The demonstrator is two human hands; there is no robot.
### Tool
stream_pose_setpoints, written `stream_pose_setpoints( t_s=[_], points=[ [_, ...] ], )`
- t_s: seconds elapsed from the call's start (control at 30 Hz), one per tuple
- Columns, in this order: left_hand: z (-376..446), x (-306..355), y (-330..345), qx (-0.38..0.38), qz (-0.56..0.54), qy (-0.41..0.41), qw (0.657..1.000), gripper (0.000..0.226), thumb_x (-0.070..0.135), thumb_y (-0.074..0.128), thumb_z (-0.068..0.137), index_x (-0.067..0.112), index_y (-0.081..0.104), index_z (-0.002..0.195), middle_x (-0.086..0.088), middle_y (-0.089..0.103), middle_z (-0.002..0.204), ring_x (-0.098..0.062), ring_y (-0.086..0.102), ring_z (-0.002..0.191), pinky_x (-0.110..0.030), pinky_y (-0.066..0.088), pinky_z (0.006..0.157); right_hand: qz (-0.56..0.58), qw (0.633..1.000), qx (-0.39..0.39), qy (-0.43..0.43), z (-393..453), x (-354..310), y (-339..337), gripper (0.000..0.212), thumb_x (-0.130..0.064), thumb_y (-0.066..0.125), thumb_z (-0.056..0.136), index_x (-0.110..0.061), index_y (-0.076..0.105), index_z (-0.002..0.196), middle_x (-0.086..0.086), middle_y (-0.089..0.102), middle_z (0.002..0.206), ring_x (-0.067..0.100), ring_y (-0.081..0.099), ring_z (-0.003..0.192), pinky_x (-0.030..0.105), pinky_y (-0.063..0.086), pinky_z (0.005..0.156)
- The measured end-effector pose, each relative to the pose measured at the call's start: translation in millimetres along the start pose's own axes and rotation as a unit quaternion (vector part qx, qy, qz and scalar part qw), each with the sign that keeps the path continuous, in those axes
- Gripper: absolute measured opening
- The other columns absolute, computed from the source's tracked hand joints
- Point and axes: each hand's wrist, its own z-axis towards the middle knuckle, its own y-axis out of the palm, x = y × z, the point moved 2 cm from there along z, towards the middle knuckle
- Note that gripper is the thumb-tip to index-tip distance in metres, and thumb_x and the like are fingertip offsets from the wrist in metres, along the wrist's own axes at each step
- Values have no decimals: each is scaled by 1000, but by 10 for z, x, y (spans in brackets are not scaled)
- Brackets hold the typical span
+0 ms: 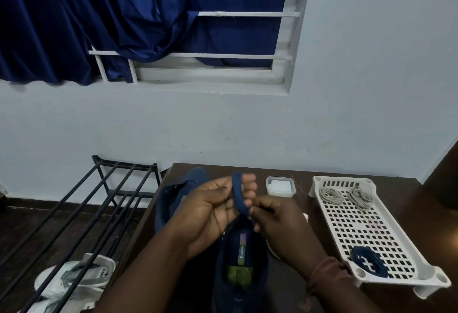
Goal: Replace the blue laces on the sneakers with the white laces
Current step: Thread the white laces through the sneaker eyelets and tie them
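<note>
A navy sneaker point(241, 265) stands on the dark table point(285, 295) right in front of me, heel toward me. Above it, my left hand point(213, 211) holds a bundle of blue lace point(240, 195) wound round its fingers. My right hand point(277, 223) pinches the lower end of that bundle. A second navy sneaker point(178, 193) lies behind my left hand, partly hidden. In the white perforated tray point(366, 233) at the right lie two coiled white laces point(330, 195) point(360, 197) at the far end and one coiled blue lace point(369, 260) at the near end.
A small clear lidded box point(280, 186) sits near the table's far edge. A black metal rack point(74, 213) stands on the floor to the left, with white shoes point(71, 280) under it. The wall and a curtained window rise behind the table.
</note>
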Motion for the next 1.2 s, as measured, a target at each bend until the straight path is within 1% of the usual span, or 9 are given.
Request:
stream_pose_setpoints(
  t_s=[0.1,0.2,0.37,0.6,0.7,0.8,0.9,1.03,1.2],
  points=[
    [57,-28,-51,66,-36,29,997,34,1,37,102,-6,60,126,-22,67,122,-22,69,104,-29,56,93,-23,999,35,-7,-25,-19,141,26,-9,60,93,-10,63,67,9,63,62,10,60,53,30,48,52],
    [105,-73,-62,119,-48,43,991,33,-2,35,103,-8,56,129,-20,68,122,-23,68,111,-30,55,94,-163,976,113,-89,-46,-21,218,21,-14,65,88,-11,67,68,2,61,63,13,59,60,36,48,60],
    [146,-156,-46,162,-40,34,985,32,-5,35,103,-6,55,129,-18,70,118,-22,70,107,-29,58,90,-223,955,169,-102,-96,-42,254,14,-12,71,84,-20,67,74,-6,62,69,6,55,64,23,45,61],
    [135,-276,-11,191,-20,30,981,33,-7,34,103,-2,56,126,-14,72,112,-20,71,101,-25,60,81,-138,967,184,-108,-59,34,318,14,-7,56,91,-14,68,94,-3,67,86,10,64,78,17,45,73],
    [137,-331,4,197,-7,26,980,34,-6,33,104,-1,53,131,-15,68,120,-22,69,108,-26,58,86,-18,981,191,-19,-50,4,227,18,-8,62,91,-25,64,95,-10,69,79,4,67,73,21,54,67],
    [132,-358,67,198,19,28,980,35,-7,33,103,1,51,132,-16,64,126,-20,66,111,-22,59,79,132,967,201,82,-39,78,197,11,-6,70,88,-17,70,85,-1,72,72,10,69,65,23,57,59],
    [118,-408,97,201,44,42,978,33,-1,35,105,2,53,132,-13,64,129,-19,65,113,-21,58,78,58,977,199,51,-77,79,242,15,-8,67,90,-18,75,81,-3,72,72,8,67,69,20,54,63],
    [64,-450,122,203,58,56,976,40,36,43,103,9,60,129,-8,67,127,-17,67,114,-32,56,93,-80,974,206,-41,-117,15,388,11,-20,68,91,-27,71,83,-10,62,77,1,56,81,13,41,69],
    [21,-446,233,192,69,72,976,38,38,41,102,16,60,126,4,72,119,-6,65,114,-30,50,103,112,973,194,48,-61,81,277,20,-8,68,89,-26,74,83,-4,74,75,6,70,69,27,57,65]
  ],
)
